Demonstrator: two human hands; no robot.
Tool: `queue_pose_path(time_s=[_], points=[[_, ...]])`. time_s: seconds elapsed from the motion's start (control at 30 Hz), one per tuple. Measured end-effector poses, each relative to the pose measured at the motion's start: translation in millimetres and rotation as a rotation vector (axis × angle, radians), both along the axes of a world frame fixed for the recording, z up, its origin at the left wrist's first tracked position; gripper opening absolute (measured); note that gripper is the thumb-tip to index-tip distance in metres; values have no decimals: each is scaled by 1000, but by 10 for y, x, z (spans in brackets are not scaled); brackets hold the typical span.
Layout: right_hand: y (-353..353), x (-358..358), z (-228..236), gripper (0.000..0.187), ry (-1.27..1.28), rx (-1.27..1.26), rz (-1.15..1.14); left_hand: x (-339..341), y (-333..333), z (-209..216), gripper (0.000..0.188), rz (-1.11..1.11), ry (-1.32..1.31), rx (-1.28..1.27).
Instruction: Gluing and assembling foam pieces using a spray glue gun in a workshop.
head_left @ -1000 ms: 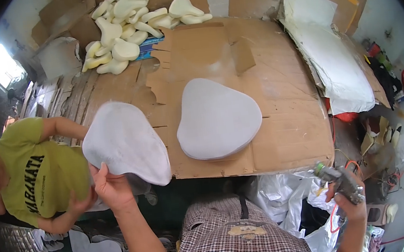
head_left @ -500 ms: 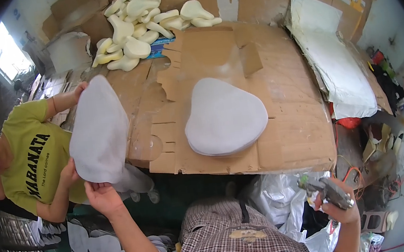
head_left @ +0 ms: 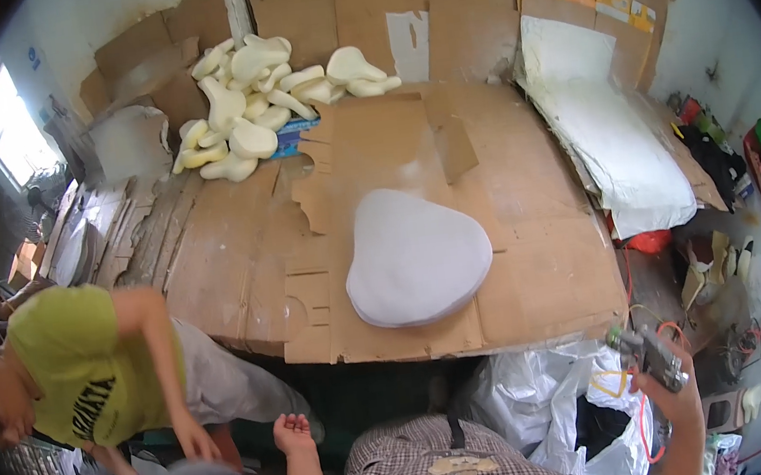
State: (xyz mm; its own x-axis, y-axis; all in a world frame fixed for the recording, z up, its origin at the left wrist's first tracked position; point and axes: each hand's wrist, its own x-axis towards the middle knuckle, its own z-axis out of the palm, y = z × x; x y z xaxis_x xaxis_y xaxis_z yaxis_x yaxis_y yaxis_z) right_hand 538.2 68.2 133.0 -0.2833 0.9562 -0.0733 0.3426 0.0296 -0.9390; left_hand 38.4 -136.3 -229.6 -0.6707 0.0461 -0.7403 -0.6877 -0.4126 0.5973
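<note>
My right hand (head_left: 675,392) grips a grey metal spray gun (head_left: 654,356) to the right of my lap, beyond the table's front edge. In front of the table, my left hand (head_left: 292,432) is raised palm up with its fingers loosely curled, and nothing is in it. A light grey, rounded-triangular padded piece (head_left: 416,257) lies on the cardboard-covered table (head_left: 553,265), touched by neither hand. At the left, a co-worker in a yellow-green shirt (head_left: 85,365) bends down, hands by a blurred grey piece (head_left: 196,474) low beside my left arm.
Cream saddle-shaped foam pieces (head_left: 252,139) are heaped at the table's back left. A white-covered board (head_left: 608,132) runs along the right side. A silvery plastic sack (head_left: 530,399) stands below the front edge. An orange hose (head_left: 647,437) hangs near my right hand.
The co-worker has taken the raised grey piece from beside my left hand down to the lower left. My left hand has moved right, apart from it. My right hand still holds the spray gun.
</note>
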Motion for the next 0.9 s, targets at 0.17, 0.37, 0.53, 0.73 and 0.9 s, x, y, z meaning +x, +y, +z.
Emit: queue_pose_path(time_s=[0.17,0.37,0.53,0.73,0.9], points=[[73,-154,-110,55,101,-161,293,44,401,358,12,-206,142,-3],[395,-693,-265,53,200,-103,214,197,609,479,14,-261,146,32],[568,-637,-158,53,216,23,75,380,882,653,15,-374,199,10],[621,-497,16,53,210,45,215,347,1427,770,17,-706,416,-101],[714,-571,62,49,61,46,276,207,1963,305,21,-899,645,-134]])
